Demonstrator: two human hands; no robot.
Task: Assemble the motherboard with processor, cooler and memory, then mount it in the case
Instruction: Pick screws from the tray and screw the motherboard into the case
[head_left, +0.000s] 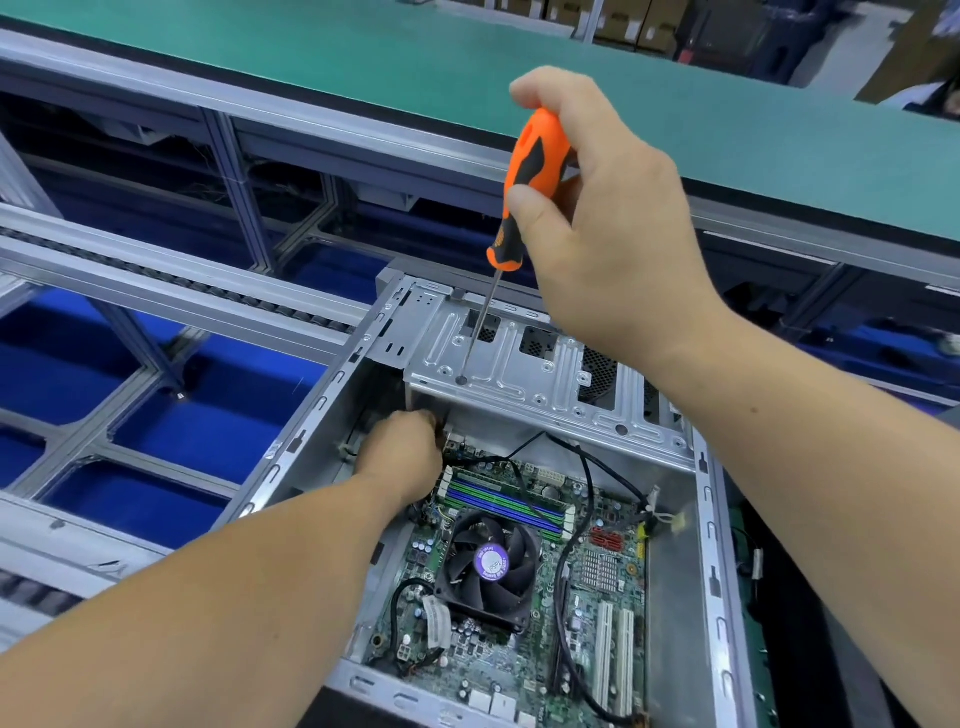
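A green motherboard (597, 587) lies inside the open grey metal case (670, 623). On it sit a black fan cooler (485, 569) with a purple label and green and blue memory slots (506, 506). My right hand (602, 218) grips an orange and black screwdriver (530, 171) upright. Its tip passes through a hole in the case's drive cage (519, 364). My left hand (402, 454) reaches under that cage at the board's far left corner, fingers curled. What those fingers hold is hidden.
Black cables (566, 561) loop across the board, and white expansion slots (613, 660) stand at its near right. A roller conveyor rail (182, 291) runs to the left over blue bins (208, 421). A green-topped bench (467, 67) spans the back.
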